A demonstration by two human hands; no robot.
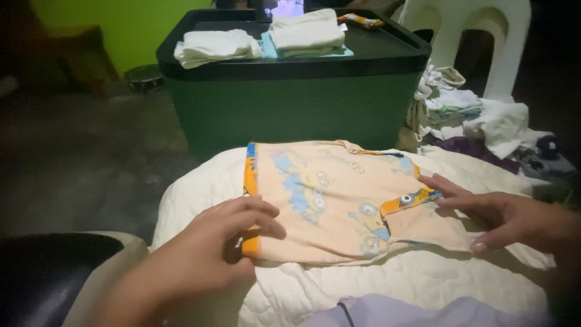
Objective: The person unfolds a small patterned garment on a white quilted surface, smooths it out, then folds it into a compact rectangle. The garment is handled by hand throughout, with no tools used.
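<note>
From the head camera I see a small peach-coloured child's garment (330, 200) with orange trim and a cartoon print, lying flat on a white quilted cushion (417, 281) and covering most of the cushion's middle, its top edge close to the cushion's far edge.

My left hand (224, 233) sits at the garment's left edge, near the cushion's left side, fingers curled and pinching the orange trim at the lower left corner. My right hand (496, 215) is at the garment's right side with the fingers stretched out and relaxed, fingertips pressing the cloth flat by the orange-trimmed opening; it grips nothing.

To do this well, I judge the right hand should keep the cloth pinned flat while the left lifts its pinched edge evenly, so the fold line runs straight and no crease forms under the print. The lower hem looks slightly bunched near the left hand, so I would smooth it before turning anything over.

Beyond the cushion's far edge stands a dark green bin (290, 103) with a black lid, and folded white cloths (260, 39) rest on that lid. To the right of the bin lies a loose heap of clothes (478, 118), with a white plastic chair (466, 33) behind it.
</note>
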